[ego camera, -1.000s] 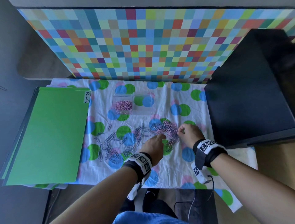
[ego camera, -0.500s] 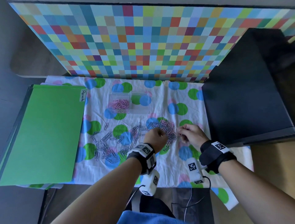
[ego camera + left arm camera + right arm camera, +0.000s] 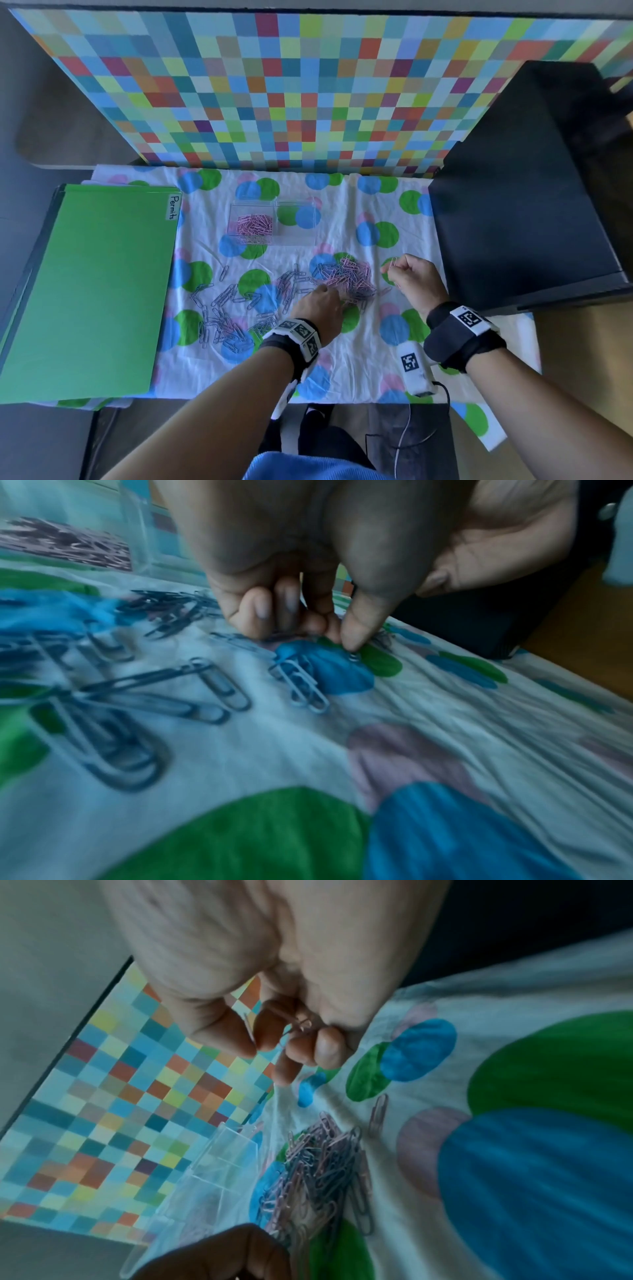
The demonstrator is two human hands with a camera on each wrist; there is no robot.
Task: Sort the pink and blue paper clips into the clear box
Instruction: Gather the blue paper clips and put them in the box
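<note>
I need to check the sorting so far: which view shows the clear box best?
The head view: the whole clear box shows, pink clips in its left compartment, the right one empty. The left wrist view catches only a blurred corner; the right wrist view shows it dim and edge-on.

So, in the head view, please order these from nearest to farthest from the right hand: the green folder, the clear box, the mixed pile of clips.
From the right hand:
1. Mixed pile of clips, just to its left on the cloth.
2. Clear box, farther back and left, pink clips in its left compartment.
3. Green folder, at the far left edge.
</note>
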